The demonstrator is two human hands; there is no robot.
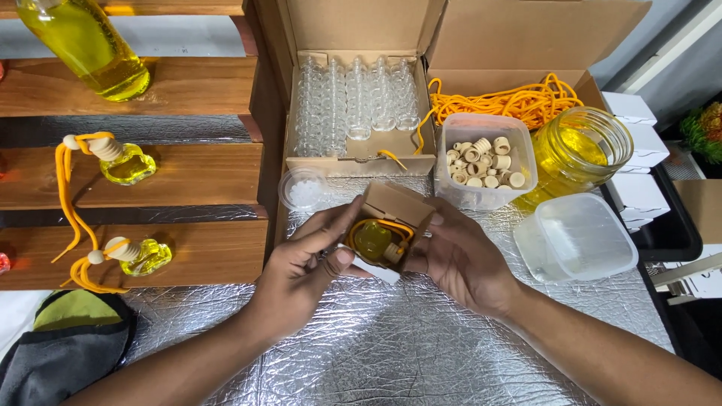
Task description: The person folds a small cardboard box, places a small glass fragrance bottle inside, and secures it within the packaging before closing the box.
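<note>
Crinkly foil mat (421,346), cardbd box (391,218) w/ both hands

My hands hide most of the small brown cardboard box (392,218); the tall glass bottle of yellow liquid (89,46) runs off the top edge.

Head camera looks steeply down, close over the foil-covered table (391,346).

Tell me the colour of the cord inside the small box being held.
Orange cord, seen in the head view.
</note>
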